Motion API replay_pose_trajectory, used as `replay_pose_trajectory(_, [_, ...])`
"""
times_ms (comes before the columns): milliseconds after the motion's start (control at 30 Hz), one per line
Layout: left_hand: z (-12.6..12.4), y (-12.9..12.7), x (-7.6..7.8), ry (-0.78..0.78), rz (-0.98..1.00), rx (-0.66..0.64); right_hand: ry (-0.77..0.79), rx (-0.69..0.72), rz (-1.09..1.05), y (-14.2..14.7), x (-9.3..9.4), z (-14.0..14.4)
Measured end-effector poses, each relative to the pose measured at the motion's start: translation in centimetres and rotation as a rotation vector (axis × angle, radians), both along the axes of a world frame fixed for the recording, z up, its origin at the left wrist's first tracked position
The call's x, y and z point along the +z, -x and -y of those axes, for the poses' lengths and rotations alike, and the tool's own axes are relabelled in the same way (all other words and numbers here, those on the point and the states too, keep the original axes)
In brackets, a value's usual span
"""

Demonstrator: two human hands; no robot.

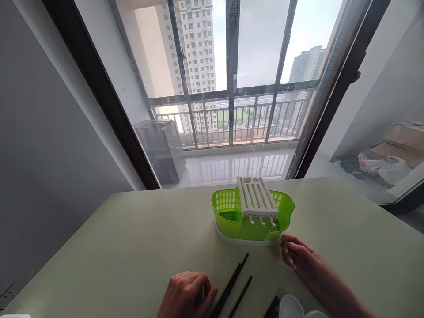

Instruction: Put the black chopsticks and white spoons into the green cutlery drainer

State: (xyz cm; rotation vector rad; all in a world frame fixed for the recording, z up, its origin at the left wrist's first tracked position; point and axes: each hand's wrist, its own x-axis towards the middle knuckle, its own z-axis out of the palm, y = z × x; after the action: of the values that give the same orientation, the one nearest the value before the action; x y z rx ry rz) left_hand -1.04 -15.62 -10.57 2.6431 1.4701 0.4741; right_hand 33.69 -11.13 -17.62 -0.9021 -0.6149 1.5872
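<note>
A green plastic basket (228, 227) stands upright on a white base, with a slotted white rack (258, 197) with two round holes and small hooks across its middle. My right hand (300, 254) is by the basket's lower right edge, its fingers loosely bent and apart with nothing seen in them; whether they touch the base I cannot tell. My left hand (185, 291) rests on the table at the lower middle, fingers curled under and nothing seen in it. Just right of it lie black chopsticks (228, 287), pointing toward the basket.
White rounded pieces (290, 306), perhaps spoons, and more dark sticks (272, 306) are cut off at the bottom edge. The pale table (132, 238) ends before a glass door. Beyond it are a grey cabinet (162, 150) and a railing. Cardboard and bags (384, 168) lie at right.
</note>
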Motion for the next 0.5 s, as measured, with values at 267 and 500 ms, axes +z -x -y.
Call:
replay_pose_trajectory(267, [0.1, -0.3, 1.1, 0.040, -0.002, -0.049, 0.037, -0.015, 0.071, 0.2, 2.3, 0.5])
replay_pose_trajectory(500, [0.3, -0.2, 1.2, 0.162, -0.019, -0.017, 0.001, 0.014, 0.064, 0.4, 3.0, 0.8])
